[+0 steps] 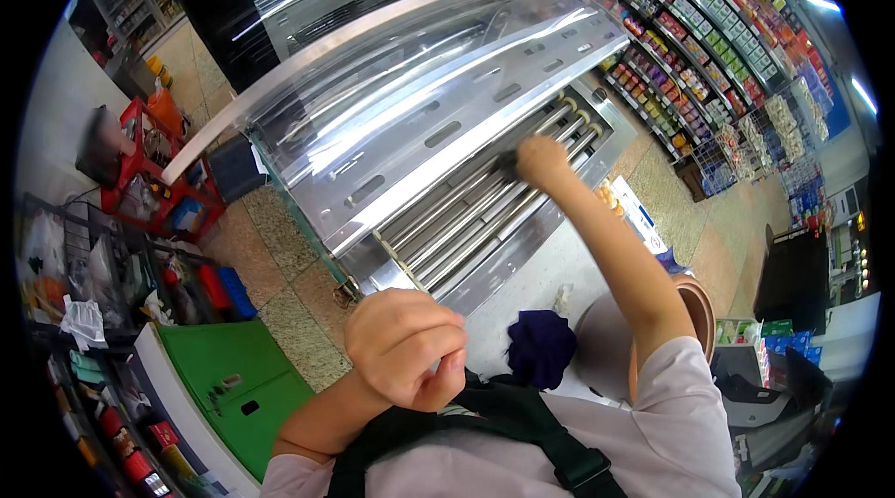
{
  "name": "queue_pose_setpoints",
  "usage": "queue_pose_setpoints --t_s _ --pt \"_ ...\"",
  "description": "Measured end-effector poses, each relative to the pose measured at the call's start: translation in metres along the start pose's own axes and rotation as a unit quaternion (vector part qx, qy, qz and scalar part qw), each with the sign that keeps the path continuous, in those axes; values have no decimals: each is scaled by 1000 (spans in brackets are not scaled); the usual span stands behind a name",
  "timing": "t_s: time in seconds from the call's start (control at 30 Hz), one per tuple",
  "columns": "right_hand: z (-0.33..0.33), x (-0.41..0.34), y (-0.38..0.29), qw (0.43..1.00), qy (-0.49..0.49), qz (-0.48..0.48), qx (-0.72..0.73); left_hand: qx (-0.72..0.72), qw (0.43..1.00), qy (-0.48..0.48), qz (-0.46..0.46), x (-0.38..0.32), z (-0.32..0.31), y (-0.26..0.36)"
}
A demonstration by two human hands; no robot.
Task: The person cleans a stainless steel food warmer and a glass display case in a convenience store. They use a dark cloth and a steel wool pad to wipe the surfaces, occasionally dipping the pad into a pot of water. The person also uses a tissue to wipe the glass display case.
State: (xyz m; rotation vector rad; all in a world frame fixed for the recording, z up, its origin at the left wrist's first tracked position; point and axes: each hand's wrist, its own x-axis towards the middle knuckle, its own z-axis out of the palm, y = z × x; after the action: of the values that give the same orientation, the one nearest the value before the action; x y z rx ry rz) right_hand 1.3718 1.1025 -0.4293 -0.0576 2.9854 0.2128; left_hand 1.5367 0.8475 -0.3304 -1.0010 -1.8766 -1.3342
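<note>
Before me stands a stainless-steel roller grill (482, 288) with several parallel metal rollers (465, 239). My right hand (544, 161) reaches over the rollers towards their far right end. It grips a small dark cloth or scrubber (509, 164), which rests against the rollers; blur leaves its exact kind unclear. Close to my chest my left hand (409, 351) is raised with curled fingers, and nothing shows in it. A crumpled dark purple cloth (542, 350) lies on the white counter (489, 337) between me and the grill.
A clear curved guard (391, 78) rises behind the rollers. Right of the purple cloth stands a pale cylindrical container (605, 340). A green cabinet (231, 372) and red rack (157, 183) stand at left. Stocked store shelves (671, 57) line the far right.
</note>
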Motion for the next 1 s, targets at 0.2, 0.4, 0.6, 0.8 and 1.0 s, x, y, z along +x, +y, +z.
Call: queue_pose_setpoints --t_s 0.2,0.4,0.6,0.8,1.0 --pt "2 -82 -113 970 20 -228 84 -4 1000 2 1 -3 -2 -2" --pt "7 -15 18 998 63 18 -6 -9 1000 5 3 0 0 0" --pt "-15 -67 -73 982 -44 -148 105 -1 1000 7 -3 -4 -3 -4" --pt "4 12 -7 997 54 43 37 4 1000 -7 -4 -1 -1 0" --pt "4 10 -34 992 -15 -25 121 -6 1000 -4 -13 -2 0 0"
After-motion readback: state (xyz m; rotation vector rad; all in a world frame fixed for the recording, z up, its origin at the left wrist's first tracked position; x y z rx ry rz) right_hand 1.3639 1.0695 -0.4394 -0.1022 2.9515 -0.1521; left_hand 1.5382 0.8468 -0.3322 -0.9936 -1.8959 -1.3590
